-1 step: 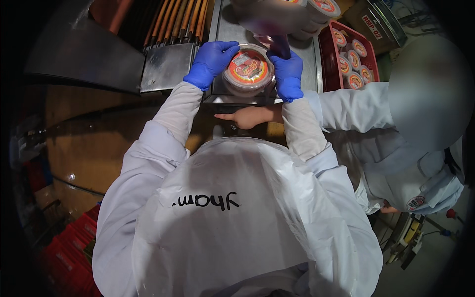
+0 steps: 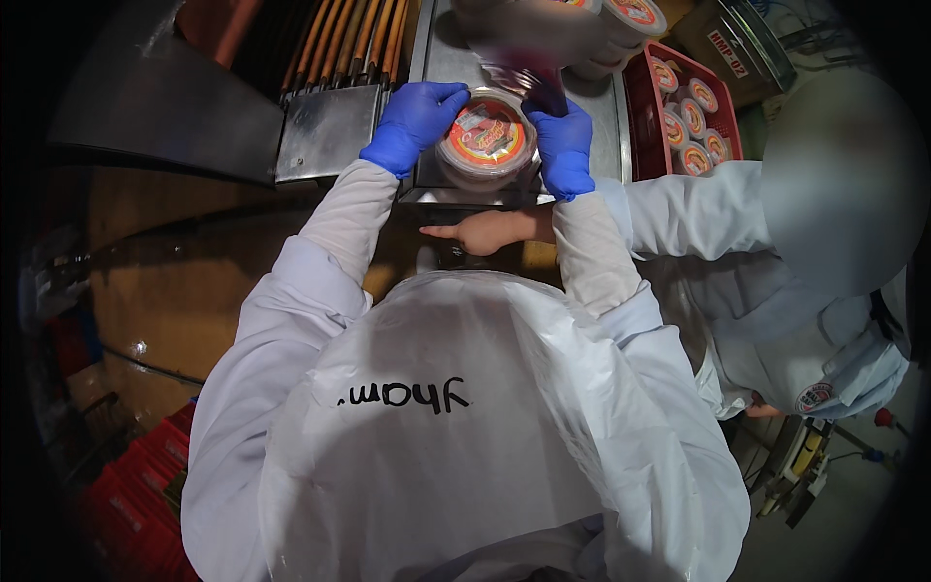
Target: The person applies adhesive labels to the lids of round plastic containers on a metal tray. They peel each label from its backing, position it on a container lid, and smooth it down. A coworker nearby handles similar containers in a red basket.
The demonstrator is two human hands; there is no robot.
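Steel worktop [image 2: 441, 53] is running along the 12 o'clock edge, with a round lidded plastic tub [image 2: 485, 144] sitting on it. Left hand [image 2: 415, 121] and right hand [image 2: 561, 145], both in blue gloves, are closing around the tub's rim at 9 and 3 o'clock. Tub is probably light, with thin slick walls that flex; the rim looks the safest hold. Red crate [image 2: 640, 107] of matching tubs is sitting at 2 o'clock, and a co-worker's bare hand [image 2: 480, 233] is reaching in just below.
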